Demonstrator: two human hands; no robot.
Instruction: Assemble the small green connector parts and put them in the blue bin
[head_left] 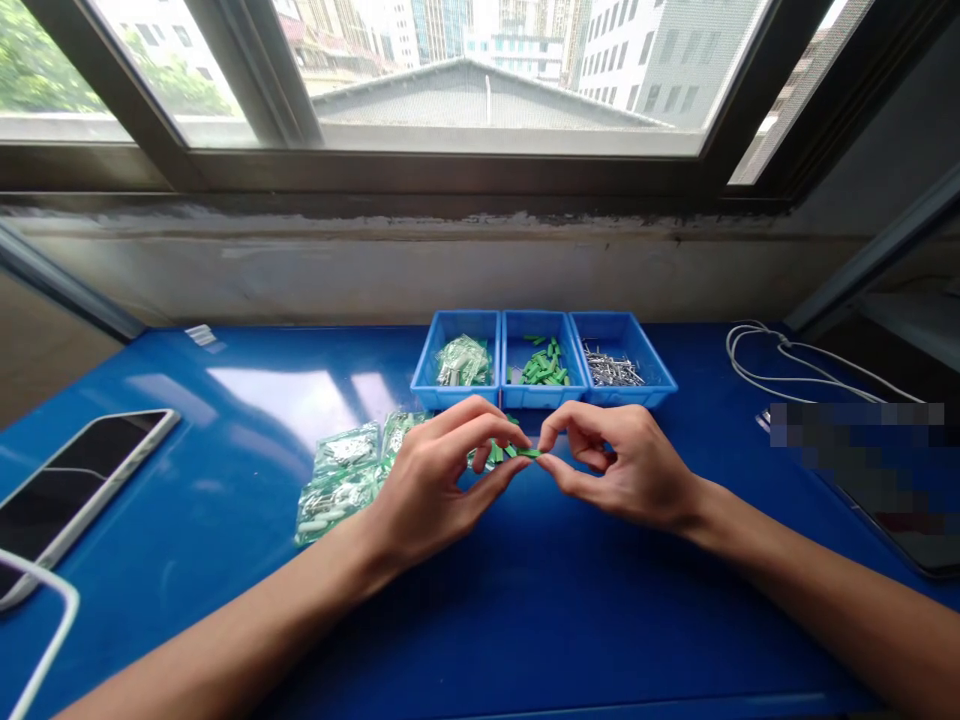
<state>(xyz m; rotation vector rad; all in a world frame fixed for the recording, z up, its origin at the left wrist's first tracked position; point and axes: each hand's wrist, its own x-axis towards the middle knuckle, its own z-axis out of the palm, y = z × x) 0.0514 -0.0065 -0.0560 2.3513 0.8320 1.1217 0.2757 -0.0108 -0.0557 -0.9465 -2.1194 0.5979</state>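
Observation:
Both hands meet over the blue table, fingertips nearly touching. A small green piece (529, 453) is pinched between the thumb and finger of my left hand (442, 470), and its right end lies at the fingertips of my right hand (626, 465), also closed in a pinch. More green pieces (498, 453) lie just behind my left fingers, partly hidden. Beyond the hands stand three joined blue bins: the left one holds clear packets (463, 360), the middle one loose green pieces (546, 365), the right one metal screws or pins (611, 367).
Several filled clear bags (337, 495) lie left of my left hand. A phone (82, 480) and a white cable are at the far left. On the right are a coiled white cable (757, 375) and a dark device (892, 500). A wall and window rise behind the table (525, 620).

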